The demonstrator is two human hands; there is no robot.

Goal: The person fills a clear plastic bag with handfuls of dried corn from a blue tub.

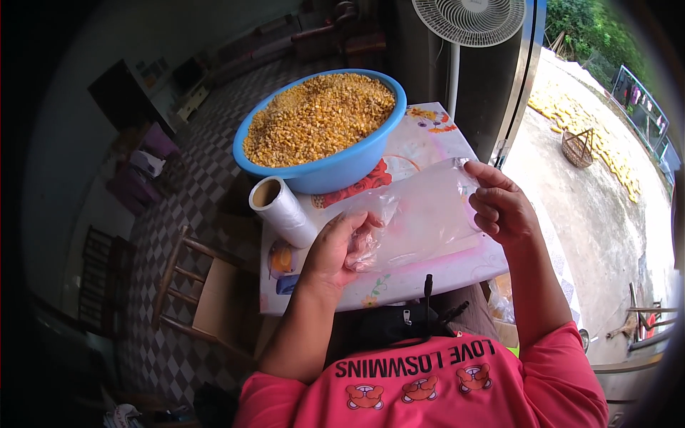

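A clear plastic bag (423, 216) is stretched flat between my two hands above the table. My left hand (342, 243) grips its bunched near-left end, the fingers partly hidden by the film. At the far right corner, my right hand (497, 203) pinches the bag's edge between thumb and forefinger. A roll of plastic bags (289, 216) with a cardboard core stands upright on the table, just left of my left hand. Behind the bag sits a wide blue plastic basin (342, 168), heaped with loose yellow corn kernels (326, 117).
The table (428, 278) wears a flower-printed cover. A wooden chair (184, 289) with cardboard on it stands at left. A white pedestal fan (471, 21) rises behind the table. Outside the doorway, a wicker basket (578, 150) stands beside spread corn cobs (604, 142).
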